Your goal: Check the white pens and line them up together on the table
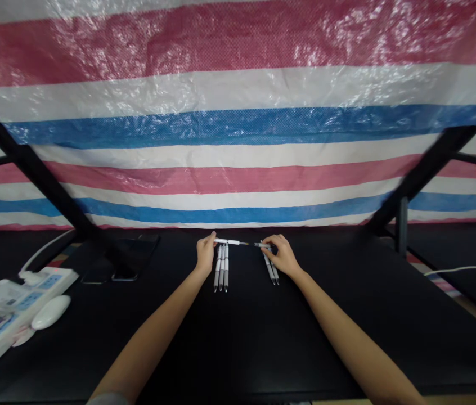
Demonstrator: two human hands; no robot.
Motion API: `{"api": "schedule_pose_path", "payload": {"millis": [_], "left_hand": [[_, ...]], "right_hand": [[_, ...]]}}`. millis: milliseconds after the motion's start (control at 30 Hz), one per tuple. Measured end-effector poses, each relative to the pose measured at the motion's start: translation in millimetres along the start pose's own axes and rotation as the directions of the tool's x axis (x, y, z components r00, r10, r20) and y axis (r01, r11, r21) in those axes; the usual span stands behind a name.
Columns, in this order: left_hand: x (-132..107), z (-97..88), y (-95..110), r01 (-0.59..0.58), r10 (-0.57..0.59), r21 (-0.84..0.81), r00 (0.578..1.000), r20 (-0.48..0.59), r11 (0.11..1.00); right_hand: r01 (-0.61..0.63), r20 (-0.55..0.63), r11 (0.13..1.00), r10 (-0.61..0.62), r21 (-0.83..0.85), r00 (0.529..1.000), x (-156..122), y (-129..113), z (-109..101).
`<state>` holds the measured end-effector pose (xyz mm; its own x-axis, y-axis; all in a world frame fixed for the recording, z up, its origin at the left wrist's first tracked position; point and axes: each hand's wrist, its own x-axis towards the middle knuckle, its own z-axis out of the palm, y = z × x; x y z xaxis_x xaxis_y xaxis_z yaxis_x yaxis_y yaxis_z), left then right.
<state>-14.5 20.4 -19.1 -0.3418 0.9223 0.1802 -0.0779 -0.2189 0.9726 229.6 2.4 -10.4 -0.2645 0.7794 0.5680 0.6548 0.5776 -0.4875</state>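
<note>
Risk of slippage: left hand (205, 254) pinches a pen barrel (227, 242) above the counter (238, 337), right hand (282, 256) pinches its tip piece (262, 245), parts apart and unaligned, so either could drop among loose pens (221, 270).

Left hand (205, 253) pinching white pen barrel (227, 242), right hand (282, 256) holding pen tip piece (262, 245), pens (221, 269) on black table (242, 337)

— What sort of place is this?
— A makeshift work station, not a home room. A flat black bench (238, 343) stands under a black metal frame (39, 174), backed by a red, white and blue striped woven plastic tarpaulin (238, 124).
— Anything else?
— A white multi-socket power strip (5, 315) and a white computer mouse (50, 311) lie at the left.
</note>
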Motion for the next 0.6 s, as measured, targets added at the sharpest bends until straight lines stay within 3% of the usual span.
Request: {"api": "schedule_pose_path", "payload": {"millis": [600], "left_hand": [[-1.4, 0.8, 4.1, 0.034, -0.033, -0.019, 0.999, 0.018, 0.999]], "right_hand": [[-0.025, 0.005, 1.0, 0.025, -0.012, 1.0, -0.3, -1.3, 0.2]]}}
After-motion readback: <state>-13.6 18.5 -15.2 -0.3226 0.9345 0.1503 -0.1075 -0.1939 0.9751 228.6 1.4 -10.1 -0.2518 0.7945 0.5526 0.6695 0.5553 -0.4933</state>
